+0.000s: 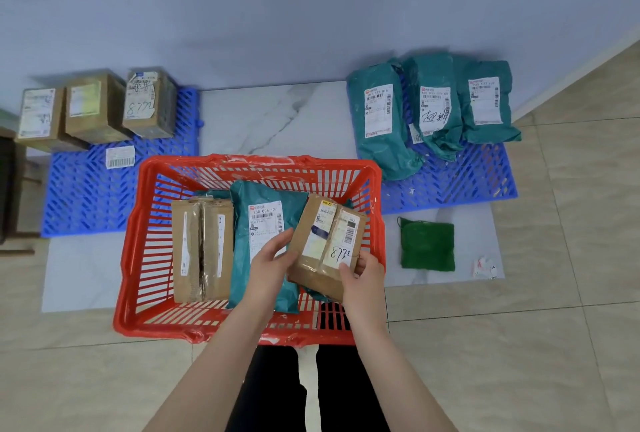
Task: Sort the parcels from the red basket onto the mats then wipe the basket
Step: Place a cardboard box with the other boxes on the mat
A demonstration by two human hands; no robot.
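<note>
Head view: brown cardboard parcel, taped, labelled, "8732" handwritten, tilted over the right half of the red basket, centre frame. My left hand grips its left edge, fingers curled; my right hand pinches its lower right corner. Below it in the basket: a teal bag, another box.

A plain pale blue-grey wall rises well beyond the left hand. Glossy beige floor tiles spread rightward from the right hand. A white grey-veined marble slab lies ahead of both. Dark wooden furniture stands far to the left.
</note>
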